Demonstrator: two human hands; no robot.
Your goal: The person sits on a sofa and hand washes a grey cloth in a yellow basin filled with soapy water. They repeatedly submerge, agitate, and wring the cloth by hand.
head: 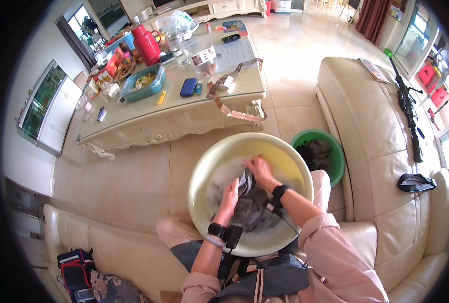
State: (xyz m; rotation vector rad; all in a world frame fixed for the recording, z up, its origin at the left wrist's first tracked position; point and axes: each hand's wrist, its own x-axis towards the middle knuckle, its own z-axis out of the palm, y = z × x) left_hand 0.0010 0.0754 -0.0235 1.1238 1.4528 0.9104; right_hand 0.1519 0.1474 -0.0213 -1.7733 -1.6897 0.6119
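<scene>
A large pale yellow basin in front of me holds sudsy water and wet grey cloth. Over the water, my left hand grips one side of a dark grey cloth with light stripes. My right hand has hold of the same cloth near its upper end, fingers bent. The lower part of the cloth runs down towards the wet heap, and where it ends I cannot tell. Both wrists bear black straps with small devices and cables.
A green basin with dark wet cloth stands right of the yellow one. Beyond is a glass-topped coffee table with a red thermos, a teal tub and a hanging belt-like strip. Cream leather sofas border the right and near sides.
</scene>
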